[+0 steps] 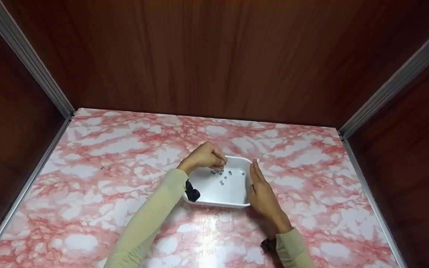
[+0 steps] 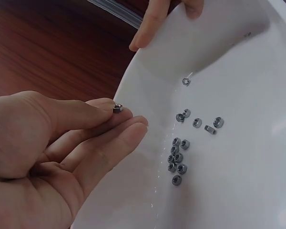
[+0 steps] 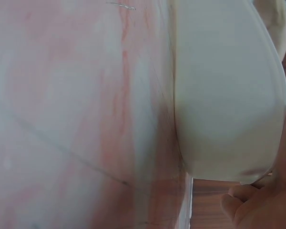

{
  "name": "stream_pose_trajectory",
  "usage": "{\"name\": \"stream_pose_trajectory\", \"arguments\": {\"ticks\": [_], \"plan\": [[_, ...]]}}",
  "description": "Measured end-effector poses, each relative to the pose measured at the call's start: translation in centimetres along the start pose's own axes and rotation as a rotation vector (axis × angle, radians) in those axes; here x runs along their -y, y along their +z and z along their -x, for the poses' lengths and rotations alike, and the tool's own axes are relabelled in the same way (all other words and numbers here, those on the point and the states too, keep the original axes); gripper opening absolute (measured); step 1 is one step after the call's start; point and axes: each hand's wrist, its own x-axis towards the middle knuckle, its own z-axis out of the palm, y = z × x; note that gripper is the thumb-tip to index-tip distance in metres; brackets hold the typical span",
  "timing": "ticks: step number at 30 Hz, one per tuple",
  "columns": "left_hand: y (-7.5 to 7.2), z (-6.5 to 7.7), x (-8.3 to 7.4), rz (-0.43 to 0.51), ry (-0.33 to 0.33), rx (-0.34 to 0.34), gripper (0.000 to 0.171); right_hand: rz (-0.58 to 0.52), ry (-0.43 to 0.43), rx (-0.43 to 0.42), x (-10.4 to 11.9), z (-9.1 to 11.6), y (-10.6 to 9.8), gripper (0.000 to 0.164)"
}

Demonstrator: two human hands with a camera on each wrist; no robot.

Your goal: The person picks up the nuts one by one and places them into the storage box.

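Between thumb and fingertips my left hand [image 1: 207, 155] pinches a small metal nut [image 2: 117, 109], held over the far left part of a white tray [image 1: 214, 194]. Several more hex nuts [image 2: 178, 157] lie loose on the tray floor, some in a cluster and some scattered. My right hand [image 1: 265, 196] holds the tray by its right side, thumb at the inner side of the rim and fingers along the edge. In the right wrist view, the tray's outer wall [image 3: 229, 95] fills the middle and the fingers show only at the lower right.
Two small nuts [image 1: 105, 168] lie on the red-and-white marbled table [image 1: 88, 208], well left of the tray. Dark wood panels [image 1: 199, 59] with metal edge strips [image 1: 32, 59] enclose the table at the back and both sides.
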Motion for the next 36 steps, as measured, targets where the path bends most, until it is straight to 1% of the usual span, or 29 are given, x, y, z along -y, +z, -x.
{"name": "stream_pose_trajectory", "arguments": {"ticks": [6, 9, 12, 15, 17, 19, 23, 25, 28, 32, 36], "plan": [[0.0, 0.2, 0.0, -0.047, 0.018, 0.007, 0.019, 0.009, -0.017, -0.008, -0.1, 0.0, 0.0, 0.064], [-0.1, 0.3, -0.1, -0.111, 0.037, -0.001, 0.019, 0.008, -0.028, -0.014, -0.1, 0.0, 0.0, 0.063], [-0.2, 0.4, -0.2, -0.188, 0.077, -0.023, 0.02, 0.012, -0.037, -0.017, -0.1, 0.0, 0.0, 0.063], [-0.4, 0.6, -0.3, -0.257, 0.125, -0.053, 0.02, 0.017, -0.044, -0.019, -0.2, 0.0, 0.0, 0.063], [-0.7, 0.9, -0.4, -0.28, 0.142, -0.075, 0.019, 0.015, -0.045, -0.018, -0.2, 0.0, 0.0, 0.063], [-0.9, 1.2, -0.5, -0.282, 0.147, -0.095, 0.018, 0.013, -0.043, -0.016, -0.2, 0.0, 0.0, 0.063], [-1.6, 2.0, -0.7, -0.264, 0.131, -0.133, 0.02, 0.016, -0.043, -0.02, -0.2, 0.0, 0.1, 0.063], [-2.0, 2.5, -0.7, -0.279, 0.14, -0.151, 0.021, 0.01, -0.036, -0.015, -0.2, 0.0, 0.1, 0.063], [-2.5, 3.1, -0.7, -0.317, 0.175, -0.187, 0.021, -0.006, -0.022, -0.001, -0.2, 0.0, 0.0, 0.062], [-3.2, 4.0, -0.3, -0.394, 0.256, -0.253, 0.02, -0.022, -0.004, 0.005, -0.1, 0.1, 0.0, 0.063], [-4.2, 5.0, 0.4, -0.466, 0.293, -0.324, 0.022, -0.017, -0.003, -0.004, -0.1, -0.1, 0.1, 0.064]]}}
